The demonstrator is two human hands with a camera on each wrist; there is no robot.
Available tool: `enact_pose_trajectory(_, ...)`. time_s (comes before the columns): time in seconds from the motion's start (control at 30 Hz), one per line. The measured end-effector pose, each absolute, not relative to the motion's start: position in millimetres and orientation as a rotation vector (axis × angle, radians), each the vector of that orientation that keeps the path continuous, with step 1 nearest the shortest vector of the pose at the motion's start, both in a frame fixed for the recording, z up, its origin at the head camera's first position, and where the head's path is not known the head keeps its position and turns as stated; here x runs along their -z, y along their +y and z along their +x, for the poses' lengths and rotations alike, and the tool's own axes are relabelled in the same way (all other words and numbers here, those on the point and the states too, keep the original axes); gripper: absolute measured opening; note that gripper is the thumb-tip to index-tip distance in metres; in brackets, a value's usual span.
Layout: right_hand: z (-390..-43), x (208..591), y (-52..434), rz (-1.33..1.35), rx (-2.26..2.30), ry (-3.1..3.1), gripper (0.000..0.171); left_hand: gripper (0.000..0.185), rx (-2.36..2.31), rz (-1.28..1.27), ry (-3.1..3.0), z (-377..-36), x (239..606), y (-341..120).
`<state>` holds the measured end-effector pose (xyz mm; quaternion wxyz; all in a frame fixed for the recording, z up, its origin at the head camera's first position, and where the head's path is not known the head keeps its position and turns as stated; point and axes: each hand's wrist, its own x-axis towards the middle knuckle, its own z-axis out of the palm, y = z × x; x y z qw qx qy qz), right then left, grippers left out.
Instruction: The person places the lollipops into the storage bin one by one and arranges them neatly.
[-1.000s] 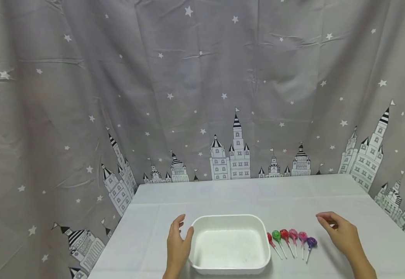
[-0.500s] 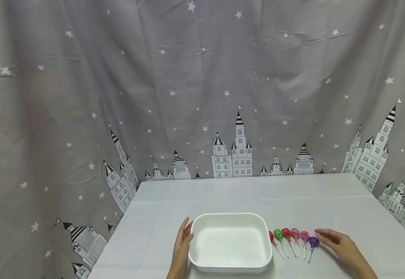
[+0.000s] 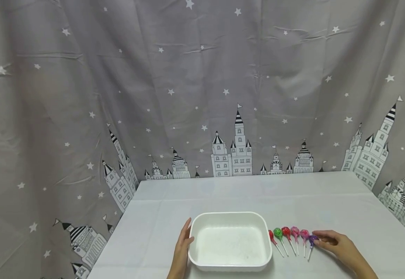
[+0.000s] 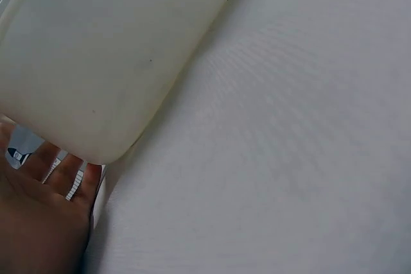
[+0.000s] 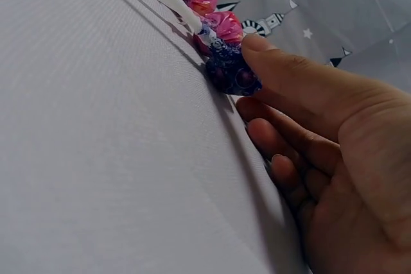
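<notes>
A white rectangular plastic tub (image 3: 230,268) stands on the table, its hollow facing up. At its left side is my left hand (image 3: 181,250), fingers fairly straight along the wall and thumb by the rim. The left wrist view shows those fingers (image 4: 61,171) against the end of the tub. Right of the tub lies a row of wrapped lollipops, red, green, pink and purple. My right hand (image 3: 340,248) pinches the head of the rightmost, purple lollipop (image 5: 228,68) between thumb and forefinger. Its white stick points toward the near edge, and the other fingers curl beneath.
The green lollipop (image 3: 278,233) and a pink lollipop (image 3: 304,234) lie among the others, heads away from me. The leftmost red lollipop (image 3: 271,235) is right against the tub. A grey curtain (image 3: 174,116) with castles and stars hangs behind the white table (image 3: 223,195).
My right hand has come down and left onto the purple lollipop's head. My left hand has turned and settled against the tub's side. The tub and lollipops keep their places.
</notes>
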<state>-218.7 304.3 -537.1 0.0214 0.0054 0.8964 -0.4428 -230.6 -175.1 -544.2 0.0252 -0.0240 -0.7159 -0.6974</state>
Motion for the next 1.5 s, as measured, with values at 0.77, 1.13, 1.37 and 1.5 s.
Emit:
enact_pose_trajectory(0.77,-218.0,542.7,305.3,0.024,1.295,2.816,0.043,0.054,2.039,-0.105,-2.284,-228.1,548.4,-170.2)
enact_pose_trajectory(1.13,-217.7,542.2,305.2,0.046,1.289,2.813,0.045,0.054,2.015,-0.08,-2.308,-230.1,550.8,-170.2)
enact_pose_trajectory(1.37,-218.2,539.2,304.5,0.037,1.3,2.81,0.045,0.055,2.014,-0.101,-2.307,-229.9,547.8,-170.6)
enact_pose_trajectory(1.5,-218.7,537.5,304.1,0.008,1.316,2.824,0.044,0.055,2.016,-0.112,-2.294,-230.5,545.6,-171.4)
